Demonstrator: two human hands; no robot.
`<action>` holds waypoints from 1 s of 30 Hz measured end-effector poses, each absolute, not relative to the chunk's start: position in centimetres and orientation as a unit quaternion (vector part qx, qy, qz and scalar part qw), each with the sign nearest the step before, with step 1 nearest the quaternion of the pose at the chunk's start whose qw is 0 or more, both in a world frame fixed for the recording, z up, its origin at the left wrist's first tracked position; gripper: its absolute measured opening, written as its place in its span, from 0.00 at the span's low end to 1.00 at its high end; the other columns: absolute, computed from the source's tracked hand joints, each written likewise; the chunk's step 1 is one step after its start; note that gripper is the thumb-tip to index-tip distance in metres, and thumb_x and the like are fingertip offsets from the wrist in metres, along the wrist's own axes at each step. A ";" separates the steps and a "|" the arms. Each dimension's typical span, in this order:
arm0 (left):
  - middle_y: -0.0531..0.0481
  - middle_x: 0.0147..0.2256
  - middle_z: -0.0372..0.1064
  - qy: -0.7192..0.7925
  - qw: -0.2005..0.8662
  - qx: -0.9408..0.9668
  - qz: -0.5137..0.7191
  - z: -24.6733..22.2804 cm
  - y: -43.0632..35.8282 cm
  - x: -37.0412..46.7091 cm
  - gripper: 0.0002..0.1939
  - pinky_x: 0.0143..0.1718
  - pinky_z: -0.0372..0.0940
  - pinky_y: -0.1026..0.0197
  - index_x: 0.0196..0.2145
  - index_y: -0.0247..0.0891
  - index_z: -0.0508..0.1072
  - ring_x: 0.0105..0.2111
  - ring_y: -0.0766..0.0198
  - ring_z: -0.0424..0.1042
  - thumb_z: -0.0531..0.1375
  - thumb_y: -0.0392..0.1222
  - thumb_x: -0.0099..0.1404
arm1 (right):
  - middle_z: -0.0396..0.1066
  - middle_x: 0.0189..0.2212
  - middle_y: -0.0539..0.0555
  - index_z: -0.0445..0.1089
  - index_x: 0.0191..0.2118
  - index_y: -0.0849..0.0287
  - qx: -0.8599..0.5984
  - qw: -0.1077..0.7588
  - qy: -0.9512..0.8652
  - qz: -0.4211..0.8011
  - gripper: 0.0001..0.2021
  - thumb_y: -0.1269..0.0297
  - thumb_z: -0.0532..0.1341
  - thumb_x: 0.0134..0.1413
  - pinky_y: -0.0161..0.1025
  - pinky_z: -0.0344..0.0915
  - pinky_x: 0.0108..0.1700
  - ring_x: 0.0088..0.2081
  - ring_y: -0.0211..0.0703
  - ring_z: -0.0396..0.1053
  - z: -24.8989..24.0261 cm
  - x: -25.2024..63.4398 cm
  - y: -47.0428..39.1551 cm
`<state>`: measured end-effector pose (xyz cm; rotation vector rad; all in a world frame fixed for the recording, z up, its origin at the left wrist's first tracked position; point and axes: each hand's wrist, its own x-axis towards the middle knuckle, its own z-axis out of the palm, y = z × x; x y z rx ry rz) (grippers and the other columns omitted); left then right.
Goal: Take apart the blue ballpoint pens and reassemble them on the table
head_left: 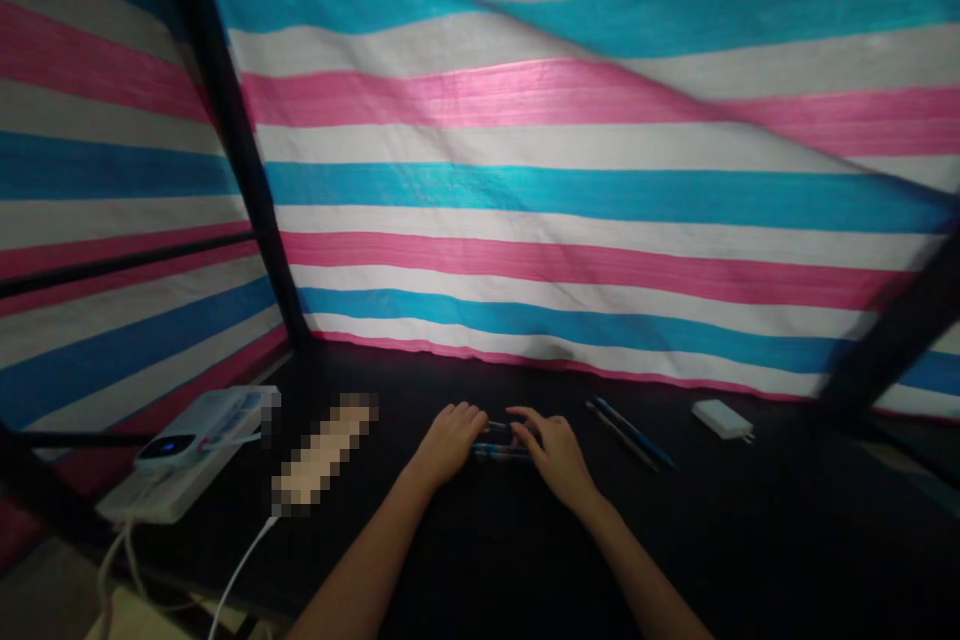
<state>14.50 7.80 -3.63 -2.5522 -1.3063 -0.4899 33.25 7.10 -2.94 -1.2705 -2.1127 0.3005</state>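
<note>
A person's left hand (448, 440) and right hand (559, 455) flank a small group of slender pens (501, 453) lying crosswise on a black tabletop (487, 550), mid-width and toward the far edge. The left fingers, bunched together, rest at the pens' left ends; the right fingers arch apart, thumb away from index, at the right ends. Whether either set pinches a barrel cannot be told in the dim light. Barrels like these would likely roll, so light, even contact at both ends, with wrists low and the pens kept parallel, should serve best. Two more pens (630, 435) lie aslant beyond the right hand, with a small white box (721, 418) farther toward the right edge. A pale case (187, 465) sits by the left edge, below striped sheeting (525, 190).
</note>
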 end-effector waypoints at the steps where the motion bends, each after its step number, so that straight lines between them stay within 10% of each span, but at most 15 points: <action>1: 0.52 0.33 0.63 -0.443 0.114 -0.873 -0.167 -3.6 7.8 14.5 0.05 0.35 0.54 0.60 0.34 0.38 0.63 0.34 0.61 0.61 0.49 0.34 0.65 | 0.72 0.28 0.49 0.68 0.43 0.53 -0.485 0.314 -0.806 0.127 0.13 0.59 0.49 0.58 0.41 0.54 0.41 0.33 0.40 0.68 -2.9 33.3 7.2; 30: 0.52 0.32 0.64 -0.422 0.078 -0.886 -0.174 -3.2 7.9 14.5 0.04 0.36 0.57 0.61 0.34 0.37 0.65 0.34 0.63 0.62 0.51 0.33 0.64 | 0.74 0.33 0.49 0.70 0.43 0.51 -0.468 0.306 -0.799 0.220 0.14 0.58 0.52 0.55 0.40 0.57 0.44 0.38 0.42 0.69 -2.9 33.7 7.5</action>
